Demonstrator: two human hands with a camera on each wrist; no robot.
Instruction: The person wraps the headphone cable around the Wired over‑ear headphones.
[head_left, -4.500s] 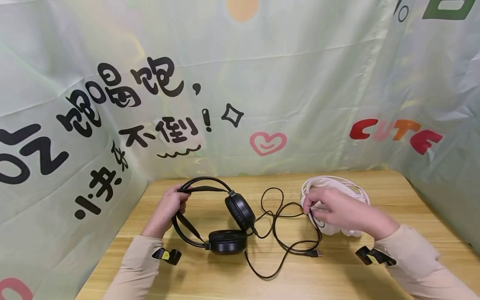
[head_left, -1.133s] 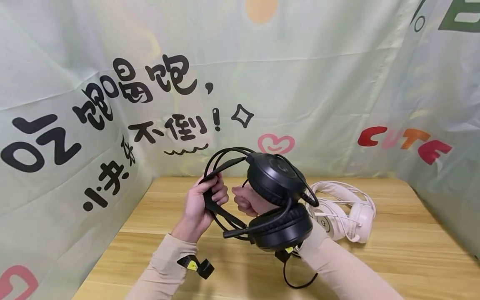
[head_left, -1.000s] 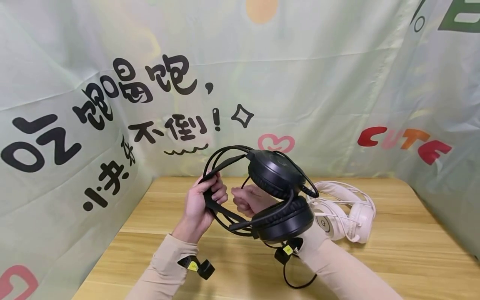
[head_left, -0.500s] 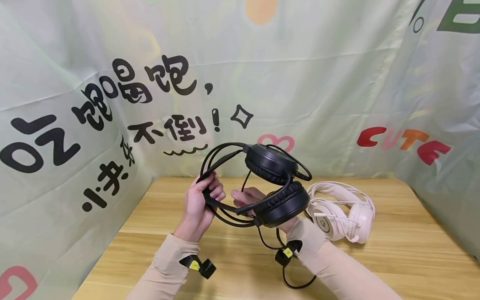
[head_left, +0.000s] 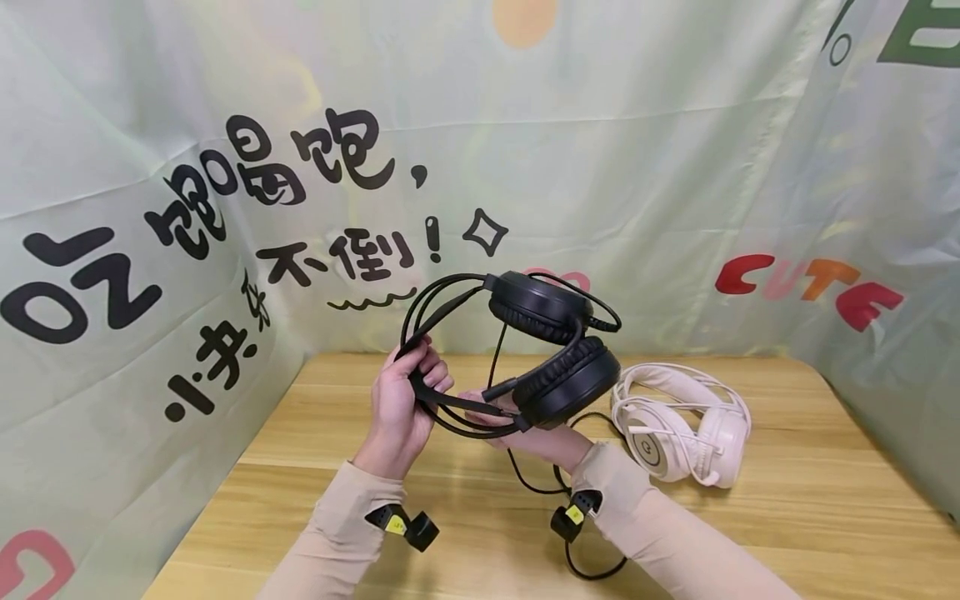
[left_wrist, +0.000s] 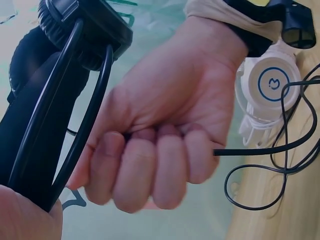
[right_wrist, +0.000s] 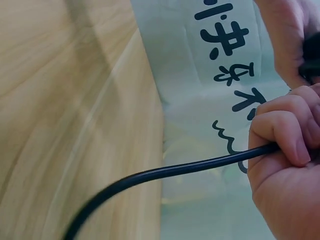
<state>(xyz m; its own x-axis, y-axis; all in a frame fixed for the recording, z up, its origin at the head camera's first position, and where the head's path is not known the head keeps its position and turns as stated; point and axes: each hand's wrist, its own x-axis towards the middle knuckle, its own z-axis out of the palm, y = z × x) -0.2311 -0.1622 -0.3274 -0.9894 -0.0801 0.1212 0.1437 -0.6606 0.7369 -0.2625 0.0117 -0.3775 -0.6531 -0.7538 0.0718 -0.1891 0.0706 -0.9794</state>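
My left hand [head_left: 397,408] grips the headband of a pair of black headphones [head_left: 566,383], held up over the table. Both ear cups point to the right, and a short microphone boom [head_left: 500,389] sticks out by the lower one. Behind the lower ear cup and headband is my right hand [head_left: 551,443], partly covered in the head view. In the left wrist view the right hand [left_wrist: 170,100] has its fingers curled round the black cable [left_wrist: 250,152]. The right wrist view also has the cable [right_wrist: 190,169] running out of that fist.
White headphones [head_left: 723,446] with their white cable wound about them lie on the wooden table [head_left: 810,517] at the right. Loops of black cable [head_left: 596,577] hang or lie near my right wrist. A printed cloth [head_left: 637,183] stands behind and at both sides.
The black headphones have gone from lying on the table to being held up. My right hand has come left from beside the white headphones. Lately the ear cups have risen slightly.
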